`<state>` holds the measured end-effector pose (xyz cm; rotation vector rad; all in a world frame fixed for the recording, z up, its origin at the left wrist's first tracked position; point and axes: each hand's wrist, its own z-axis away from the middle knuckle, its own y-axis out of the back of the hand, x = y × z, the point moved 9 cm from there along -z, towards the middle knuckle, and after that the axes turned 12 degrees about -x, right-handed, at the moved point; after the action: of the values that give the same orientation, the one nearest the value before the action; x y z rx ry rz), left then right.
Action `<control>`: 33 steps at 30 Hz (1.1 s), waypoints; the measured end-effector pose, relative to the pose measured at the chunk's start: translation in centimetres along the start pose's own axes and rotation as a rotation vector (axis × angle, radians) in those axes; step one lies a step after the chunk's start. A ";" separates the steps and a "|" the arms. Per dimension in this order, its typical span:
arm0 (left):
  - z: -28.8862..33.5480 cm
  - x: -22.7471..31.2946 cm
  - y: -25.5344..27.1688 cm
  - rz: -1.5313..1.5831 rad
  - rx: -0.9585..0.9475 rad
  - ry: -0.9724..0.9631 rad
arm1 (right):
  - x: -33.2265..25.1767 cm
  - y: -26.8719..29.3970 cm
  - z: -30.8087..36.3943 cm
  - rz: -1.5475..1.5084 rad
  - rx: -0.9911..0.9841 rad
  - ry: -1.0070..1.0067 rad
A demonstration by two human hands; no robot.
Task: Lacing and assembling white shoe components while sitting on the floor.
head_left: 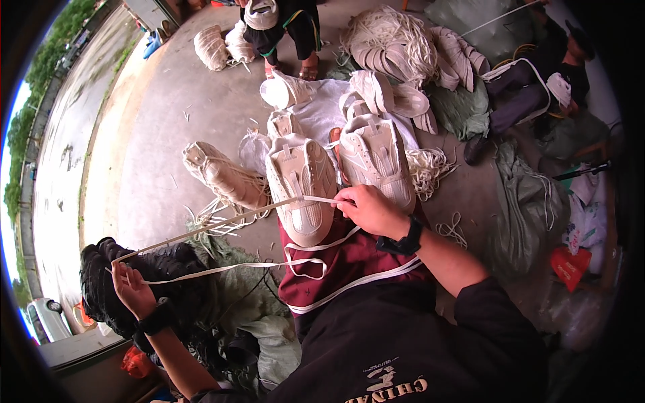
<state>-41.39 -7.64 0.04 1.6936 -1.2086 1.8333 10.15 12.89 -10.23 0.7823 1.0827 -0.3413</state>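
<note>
A flat off-white shoelace (pixel 201 230) stretches taut between my hands, crossing the front of a cream sneaker (pixel 306 218). My left hand (pixel 132 290), held out to the far left, pinches it in closed fingers. From there the lace runs back to a slack loop over my dark red shorts. My right hand (pixel 371 211) is shut on the lace between thumb and fingers, beside that sneaker. Just beyond my right hand sits a second cream sneaker (pixel 373 144). Both point their toes toward me. Whether the lace passes through an eyelet, I cannot tell.
More cream shoes (pixel 222 171) lie on the floor, with a tangle of laces (pixel 426 171) on the right. A large shoe pile (pixel 396 43) stands behind. Black shoes (pixel 134 269) and green sacking are at left. Two other people sit at the back and right.
</note>
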 end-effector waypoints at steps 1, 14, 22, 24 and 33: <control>-0.2 1.1 0.5 0.003 0.006 -0.023 | 0.2 0.1 0.3 -0.001 0.004 0.000; 1.4 15.6 4.7 -0.290 0.468 -0.365 | 1.1 2.3 2.3 -0.106 0.084 -0.006; -0.9 24.1 16.7 -0.408 0.428 -0.313 | 0.7 1.8 2.3 -0.169 0.011 0.041; -1.3 24.0 16.6 -0.400 0.387 -0.247 | 1.4 1.9 2.3 -0.192 0.012 0.055; -0.5 21.7 15.0 -0.395 0.460 -0.144 | 1.4 1.2 2.2 -0.334 -0.095 0.052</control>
<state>-57.57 -21.73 15.41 2.1510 -0.4550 1.8482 12.94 12.29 -10.51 0.5270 1.2714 -0.5497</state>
